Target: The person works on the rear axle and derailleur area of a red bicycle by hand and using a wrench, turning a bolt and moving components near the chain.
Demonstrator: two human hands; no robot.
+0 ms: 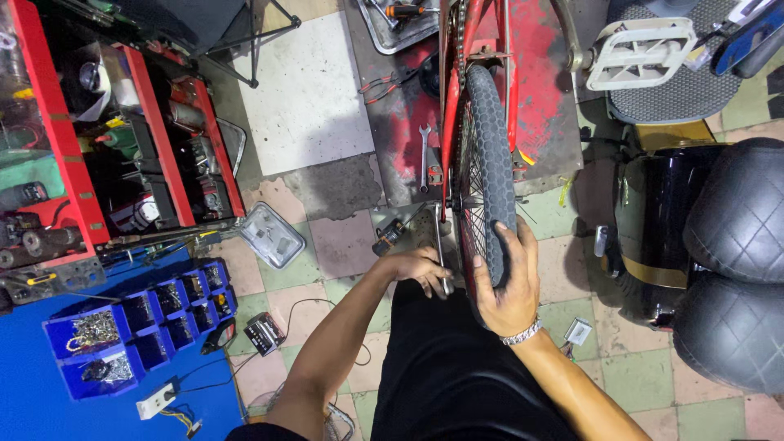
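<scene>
A red bicycle frame (451, 98) stands upside down in front of me, its wheel with a grey knobbly tyre (487, 155) pointing toward my lap. My right hand (510, 282) grips the near edge of that tyre from the right side. My left hand (419, 267) is closed on a long metal wrench (441, 260) that reaches up toward the wheel's axle on the left side of the wheel. A white pedal (639, 53) sticks out at the upper right.
A spanner (424, 155) and red-handled pliers (382, 84) lie on the floor left of the wheel. A red tool cabinet (122, 139) and blue parts bins (139, 322) stand at left; a small metal tray (272, 235) is nearby. A dark scooter with quilted seat (719, 245) is at right.
</scene>
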